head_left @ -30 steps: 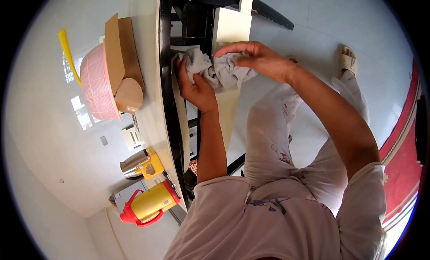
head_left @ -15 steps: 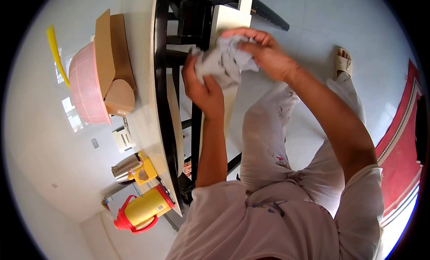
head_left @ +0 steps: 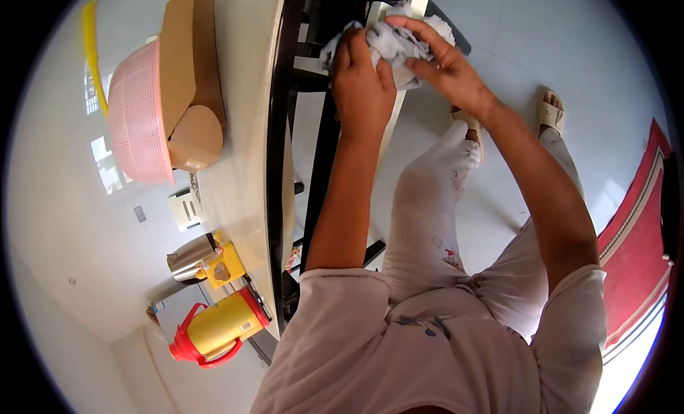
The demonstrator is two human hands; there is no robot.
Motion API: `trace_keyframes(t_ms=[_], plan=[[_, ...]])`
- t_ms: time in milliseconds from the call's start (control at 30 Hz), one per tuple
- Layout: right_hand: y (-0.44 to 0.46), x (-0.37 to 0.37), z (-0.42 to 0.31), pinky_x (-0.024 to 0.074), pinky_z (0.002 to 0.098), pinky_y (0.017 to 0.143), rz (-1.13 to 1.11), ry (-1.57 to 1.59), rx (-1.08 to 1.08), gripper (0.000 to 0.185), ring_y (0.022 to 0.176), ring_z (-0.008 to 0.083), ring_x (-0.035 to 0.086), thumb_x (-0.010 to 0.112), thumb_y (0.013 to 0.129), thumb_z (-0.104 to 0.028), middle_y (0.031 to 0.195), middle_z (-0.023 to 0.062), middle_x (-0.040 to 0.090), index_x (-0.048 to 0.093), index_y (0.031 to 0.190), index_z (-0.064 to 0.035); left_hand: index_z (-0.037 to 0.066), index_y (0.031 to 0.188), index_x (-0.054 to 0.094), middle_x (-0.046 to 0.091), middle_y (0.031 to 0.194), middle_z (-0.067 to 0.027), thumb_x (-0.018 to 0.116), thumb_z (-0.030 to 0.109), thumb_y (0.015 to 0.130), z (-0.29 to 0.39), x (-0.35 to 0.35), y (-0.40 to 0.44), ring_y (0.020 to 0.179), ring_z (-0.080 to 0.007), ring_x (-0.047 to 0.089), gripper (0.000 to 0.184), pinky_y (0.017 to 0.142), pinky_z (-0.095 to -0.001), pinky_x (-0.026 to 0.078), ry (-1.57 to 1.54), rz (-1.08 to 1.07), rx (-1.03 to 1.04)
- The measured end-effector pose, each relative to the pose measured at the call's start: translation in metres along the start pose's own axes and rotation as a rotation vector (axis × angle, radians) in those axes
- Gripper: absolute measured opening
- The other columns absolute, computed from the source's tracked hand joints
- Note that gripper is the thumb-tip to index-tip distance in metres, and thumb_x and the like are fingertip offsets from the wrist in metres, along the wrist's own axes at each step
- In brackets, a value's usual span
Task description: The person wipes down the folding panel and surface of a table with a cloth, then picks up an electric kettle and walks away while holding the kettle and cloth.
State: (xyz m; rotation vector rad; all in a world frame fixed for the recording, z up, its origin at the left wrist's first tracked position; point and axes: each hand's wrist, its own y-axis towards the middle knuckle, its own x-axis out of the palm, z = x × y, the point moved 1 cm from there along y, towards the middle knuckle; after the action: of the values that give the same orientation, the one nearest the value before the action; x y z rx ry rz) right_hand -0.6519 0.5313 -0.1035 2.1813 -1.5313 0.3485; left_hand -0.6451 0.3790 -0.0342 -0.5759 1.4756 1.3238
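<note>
Both hands are on a crumpled grey-white cloth [head_left: 392, 47] near the top of the view. My left hand [head_left: 362, 83] is closed around its left part, back of the hand toward me. My right hand [head_left: 450, 72] grips the right side, its thumb and fingers bent over the folds. Beneath the cloth runs a narrow cream-white surface [head_left: 388, 129], mostly hidden by the cloth and my left arm. I cannot tell whether the cloth touches it.
To the left, a table [head_left: 246, 150] with a black edge bears a pink basket [head_left: 135, 115], a cardboard box [head_left: 178, 58], a steel kettle [head_left: 189, 261] and a yellow-red thermos flask [head_left: 221, 328]. A red mat [head_left: 634, 229] lies at the right.
Both hands have moved with the cloth, up and to the right in view. The cloth appears more spread between them. My view has shifted slightly, and a second sandalled foot now shows.
</note>
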Motion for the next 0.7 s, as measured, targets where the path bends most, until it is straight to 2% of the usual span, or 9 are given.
trace_keyframes(t_ms=[100,233,367,400,433,500,533,633,700], plan=[[-0.014,0.01,0.002,0.0422,0.0282,0.108,-0.123,0.046,0.026,0.067,0.127,0.0144,0.053,0.051,0.09,0.011,0.135,0.0002,0.059,0.048,0.148,-0.0229,0.002,0.133,0.051,0.062,0.122,-0.027,0.058,0.003,0.085,-0.002,-0.017,-0.029,0.106,-0.0481,0.062,0.05,0.09,-0.049,0.053,0.002,-0.024,-0.06],[-0.041,0.028,0.006,0.0477,0.0314,0.103,-0.25,-0.055,0.035,0.071,0.126,0.0163,0.054,0.049,0.09,0.013,0.137,0.0026,0.058,0.045,0.149,-0.0266,0.001,0.135,0.051,0.062,0.124,-0.0271,0.056,-0.002,0.084,0.001,-0.044,-0.069,0.111,-0.0471,0.062,0.052,0.093,-0.0475,0.052,0.023,-0.052,-0.132],[-0.063,0.038,0.004,0.0528,0.0351,0.094,-0.348,-0.159,0.104,0.075,0.127,0.0225,0.055,0.051,0.09,0.011,0.147,0.008,0.052,0.04,0.152,-0.0286,-0.002,0.138,0.048,0.06,0.13,-0.0263,0.052,-0.005,0.086,0.005,-0.068,-0.099,0.116,-0.0447,0.061,0.052,0.099,-0.0449,0.05,-0.011,-0.092,-0.234],[-0.065,0.037,-0.001,0.0486,0.0361,0.103,-0.409,-0.164,0.165,0.07,0.136,0.0245,0.048,0.054,0.094,0.006,0.156,0.0059,0.043,0.04,0.154,-0.0281,-0.002,0.139,0.047,0.058,0.133,-0.0262,0.051,-0.005,0.086,0.005,-0.073,-0.104,0.119,-0.0448,0.059,0.053,0.101,-0.0453,0.049,-0.024,-0.1,-0.266],[-0.066,0.038,-0.004,0.0497,0.0363,0.1,-0.43,-0.159,0.164,0.07,0.135,0.0243,0.049,0.054,0.094,0.006,0.156,0.0056,0.042,0.04,0.154,-0.0281,-0.002,0.141,0.045,0.057,0.136,-0.0261,0.051,-0.005,0.087,0.006,-0.078,-0.111,0.122,-0.045,0.058,0.054,0.103,-0.0456,0.048,-0.034,-0.11,-0.303],[-0.067,0.039,-0.006,0.0518,0.0367,0.095,-0.47,-0.151,0.159,0.071,0.133,0.0241,0.05,0.054,0.093,0.006,0.157,0.005,0.042,0.04,0.154,-0.028,-0.004,0.14,0.046,0.059,0.132,-0.027,0.048,-0.005,0.089,0.002,-0.081,-0.121,0.12,-0.0443,0.06,0.051,0.1,-0.0438,0.049,-0.039,-0.096,-0.336],[-0.065,0.04,-0.005,0.0532,0.0359,0.088,-0.482,-0.167,0.147,0.071,0.129,0.0231,0.053,0.054,0.093,0.006,0.156,0.0045,0.044,0.04,0.154,-0.0274,-0.004,0.14,0.046,0.059,0.131,-0.0272,0.048,-0.004,0.089,-0.002,-0.082,-0.123,0.119,-0.0442,0.06,0.051,0.099,-0.0434,0.049,-0.051,-0.088,-0.341],[-0.061,0.042,-0.007,0.0509,0.0378,0.091,-0.454,-0.147,0.159,0.07,0.102,0.0241,0.064,0.055,0.088,0.004,0.141,0.0117,0.057,0.042,0.151,-0.0243,-0.003,0.14,0.047,0.059,0.13,-0.0271,0.047,0.001,0.093,-0.016,-0.08,-0.111,0.115,-0.0442,0.061,0.047,0.095,-0.0438,0.05,-0.057,-0.102,-0.413],[-0.057,0.042,-0.015,0.0525,0.0359,0.088,-0.467,-0.177,0.248,0.07,0.116,0.0217,0.059,0.054,0.091,0.005,0.15,0.0061,0.051,0.041,0.152,-0.0256,-0.001,0.139,0.048,0.059,0.13,-0.0268,0.047,0.005,0.095,-0.037,-0.069,-0.091,0.114,-0.0448,0.061,0.045,0.093,-0.0448,0.051,-0.034,-0.114,-0.493]])
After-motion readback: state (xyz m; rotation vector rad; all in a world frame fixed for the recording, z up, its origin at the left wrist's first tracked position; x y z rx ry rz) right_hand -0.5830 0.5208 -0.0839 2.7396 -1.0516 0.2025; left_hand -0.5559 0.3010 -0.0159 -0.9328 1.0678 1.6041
